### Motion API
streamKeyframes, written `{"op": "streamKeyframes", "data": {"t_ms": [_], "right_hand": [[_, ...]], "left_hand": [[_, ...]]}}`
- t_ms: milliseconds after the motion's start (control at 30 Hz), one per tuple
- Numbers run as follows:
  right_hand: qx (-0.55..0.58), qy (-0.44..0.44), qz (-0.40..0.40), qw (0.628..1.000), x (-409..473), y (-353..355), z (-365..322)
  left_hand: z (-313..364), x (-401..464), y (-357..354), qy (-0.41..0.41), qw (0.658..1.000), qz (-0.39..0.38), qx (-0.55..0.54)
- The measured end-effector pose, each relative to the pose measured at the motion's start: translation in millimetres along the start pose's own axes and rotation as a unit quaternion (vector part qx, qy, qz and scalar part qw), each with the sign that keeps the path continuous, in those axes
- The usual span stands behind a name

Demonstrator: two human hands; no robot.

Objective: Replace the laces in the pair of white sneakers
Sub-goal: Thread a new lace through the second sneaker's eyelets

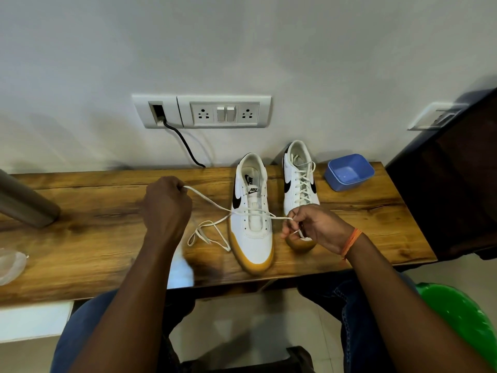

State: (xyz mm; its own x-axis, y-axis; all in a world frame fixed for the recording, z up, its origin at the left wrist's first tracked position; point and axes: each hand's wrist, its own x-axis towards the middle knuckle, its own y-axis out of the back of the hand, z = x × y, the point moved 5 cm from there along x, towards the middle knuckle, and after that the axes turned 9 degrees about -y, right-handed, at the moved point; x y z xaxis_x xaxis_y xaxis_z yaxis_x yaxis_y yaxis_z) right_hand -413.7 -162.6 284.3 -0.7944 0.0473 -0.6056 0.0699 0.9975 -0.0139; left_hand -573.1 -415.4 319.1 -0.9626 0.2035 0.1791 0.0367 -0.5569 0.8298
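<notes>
Two white sneakers with black swooshes and tan soles stand on the wooden table (107,254), toes toward me. The left sneaker (252,235) is mostly unlaced; a cream lace (212,204) crosses its lower eyelets. My left hand (166,205), left of that shoe, is closed on one end of this lace, pulled out to the left. My right hand (314,227) pinches the other end just right of the shoe, in front of the right sneaker's toe. Slack lace loops lie on the table between my hands. The right sneaker (300,184) is fully laced.
A blue plastic tub (349,172) sits right of the shoes by the wall. A grey cylinder (24,205) leans in at the left, a clear plastic piece (10,262) at the left edge. A wall socket panel (201,111) with a black cable is behind. Dark cabinet (457,179) at right.
</notes>
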Motion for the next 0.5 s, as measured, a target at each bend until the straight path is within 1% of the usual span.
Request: {"op": "streamKeyframes", "data": {"t_ms": [67,100,133,167,233,300,333,367,400,433,500], "right_hand": [[0.020,0.012,0.004,1.000,-0.2,5.6,-1.6],[0.021,0.014,0.008,1.000,0.6,7.6,-0.7],[0.024,0.014,0.007,1.000,0.6,8.8,-0.6],[0.027,0.012,0.001,1.000,0.2,7.8,-0.5],[0.039,0.002,-0.016,0.999,1.3,1.2,-0.5],[0.049,-0.004,-0.030,0.998,3.1,-7.4,0.1],[0.051,-0.005,-0.034,0.998,4.4,-11.2,0.8],[0.054,-0.004,-0.037,0.998,5.6,-14.9,1.2],[0.056,-0.002,-0.041,0.998,7.1,-18.2,1.3],[0.056,0.000,-0.044,0.997,7.9,-20.7,1.3],[0.047,0.001,-0.047,0.998,8.6,-23.0,0.2]], "left_hand": [[-12.0,-0.6,-8.3,0.016,0.996,-0.066,0.057],[-14.8,-2.5,-13.2,0.008,0.992,-0.101,0.078],[-12.0,-3.6,-20.9,-0.011,0.989,-0.132,0.071],[-3.6,-6.6,-28.2,-0.035,0.986,-0.162,0.033],[26.6,-16.1,-39.8,-0.099,0.969,-0.209,-0.090],[64.4,-33.7,-48.5,-0.177,0.931,-0.258,-0.187],[78.3,-44.7,-53.9,-0.198,0.909,-0.287,-0.229],[89.0,-55.4,-59.0,-0.206,0.887,-0.312,-0.271],[93.3,-62.5,-64.1,-0.204,0.872,-0.325,-0.303],[94.9,-66.7,-67.2,-0.198,0.866,-0.326,-0.324],[90.6,-65.7,-69.2,-0.169,0.867,-0.321,-0.342]]}}
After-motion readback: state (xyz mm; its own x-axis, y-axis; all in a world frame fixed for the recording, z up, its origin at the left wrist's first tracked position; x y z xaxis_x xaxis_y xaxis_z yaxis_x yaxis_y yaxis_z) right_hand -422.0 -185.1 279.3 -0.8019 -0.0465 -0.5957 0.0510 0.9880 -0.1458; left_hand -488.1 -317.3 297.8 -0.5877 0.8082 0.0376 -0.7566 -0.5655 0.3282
